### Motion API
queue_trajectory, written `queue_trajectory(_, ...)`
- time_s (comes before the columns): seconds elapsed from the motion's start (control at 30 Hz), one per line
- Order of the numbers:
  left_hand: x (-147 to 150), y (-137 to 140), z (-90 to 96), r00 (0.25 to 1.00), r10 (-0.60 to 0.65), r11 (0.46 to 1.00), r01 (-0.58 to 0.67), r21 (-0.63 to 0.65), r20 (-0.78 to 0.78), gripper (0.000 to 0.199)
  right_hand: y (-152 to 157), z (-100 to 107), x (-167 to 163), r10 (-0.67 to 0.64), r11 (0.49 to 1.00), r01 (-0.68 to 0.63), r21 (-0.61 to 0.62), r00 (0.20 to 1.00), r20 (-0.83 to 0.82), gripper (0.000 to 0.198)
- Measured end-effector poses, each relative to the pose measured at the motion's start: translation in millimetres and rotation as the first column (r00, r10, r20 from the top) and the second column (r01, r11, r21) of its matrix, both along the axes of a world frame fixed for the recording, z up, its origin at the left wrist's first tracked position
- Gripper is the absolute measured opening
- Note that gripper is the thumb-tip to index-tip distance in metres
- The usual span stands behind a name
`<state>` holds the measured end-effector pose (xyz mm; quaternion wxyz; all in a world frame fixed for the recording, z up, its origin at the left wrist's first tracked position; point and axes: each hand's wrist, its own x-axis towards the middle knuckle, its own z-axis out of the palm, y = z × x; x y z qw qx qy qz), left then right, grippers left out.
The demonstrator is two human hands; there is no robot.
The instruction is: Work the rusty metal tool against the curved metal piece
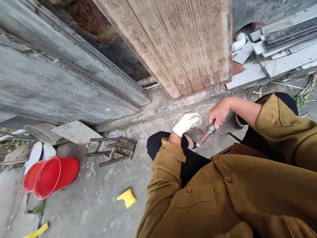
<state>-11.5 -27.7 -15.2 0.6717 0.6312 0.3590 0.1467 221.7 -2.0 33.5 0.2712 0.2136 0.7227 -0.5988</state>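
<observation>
My right hand (219, 112) is bare and closed at the upper end of a short wooden rod (203, 139). Silvery wire (210, 129) is wound in a thick coil around that rod, just under my fingers. To its left is my left hand (187, 123), in a white knitted glove, with the fingers curled together. Whether the glove grips anything is too small to make out. Both hands are low over the concrete, between my bent knees. A thin dark strip (234, 137) shows beside my right leg.
A weathered wooden panel (183, 46) leans ahead. Broken tiles and boards (284, 46) are piled at the right, near a white pipe (239, 42). On the left are a small wooden stool (114, 150), red buckets (55, 175) and a yellow piece (127, 197) on the ground.
</observation>
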Motion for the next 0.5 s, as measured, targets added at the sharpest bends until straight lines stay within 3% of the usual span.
queue_trajectory(0.07, 1, 1, -0.7, 0.997, 0.076, 0.996, -0.077, 0.043, 0.032, 0.046, 5, 12, 11, -0.208, 0.978, 0.203, -0.044, 0.96, -0.188, 0.022)
queue_trajectory(0.1, 2, 1, -1.0, 0.993, 0.107, 0.992, -0.11, 0.054, 0.056, 0.046, 9, 19, 18, -0.365, 0.929, 0.365, -0.053, 0.887, -0.284, 0.022)
queue_trajectory(0.13, 2, 2, -1.2, 0.989, 0.127, 0.99, -0.131, 0.05, 0.082, 0.046, 12, 24, 25, -0.532, 0.835, 0.546, -0.075, 0.763, -0.366, 0.021)
queue_trajectory(0.2, 4, 1, -0.6, 0.988, 0.101, 0.995, -0.103, 0.011, 0.117, 0.045, 20, 31, 35, -0.743, 0.587, 0.804, -0.095, 0.488, -0.458, 0.017)
queue_trajectory(0.23, 4, 1, 0.2, 0.99, 0.068, 0.998, -0.067, -0.01, 0.127, 0.044, 23, 32, 38, -0.775, 0.494, 0.869, 0.0, 0.44, -0.452, 0.017)
queue_trajectory(0.27, 4, 1, 1.3, 0.99, 0.033, 0.999, -0.03, -0.029, 0.134, 0.043, 26, 30, 40, -0.777, 0.446, 0.879, 0.166, 0.473, -0.415, 0.02)
queue_trajectory(0.3, 4, 0, 2.6, 0.991, 0.0, 0.999, 0.006, -0.044, 0.136, 0.043, 29, 27, 39, -0.761, 0.433, 0.823, 0.367, 0.552, -0.34, 0.024)
queue_trajectory(0.37, 4, -1, 4.7, 0.991, -0.064, 0.995, 0.072, -0.065, 0.116, 0.043, 32, 16, 32, -0.7, 0.472, 0.579, 0.665, 0.704, -0.116, 0.033)
queue_trajectory(0.4, 4, -1, 5.4, 0.991, -0.093, 0.992, 0.1, -0.071, 0.095, 0.043, 32, 9, 27, -0.663, 0.508, 0.476, 0.718, 0.748, -0.026, 0.035)
queue_trajectory(0.5, 2, -2, 6.2, 0.992, -0.122, 0.99, 0.124, -0.063, 0.033, 0.043, 26, -11, 12, -0.532, 0.639, 0.264, 0.722, 0.83, 0.167, 0.026)
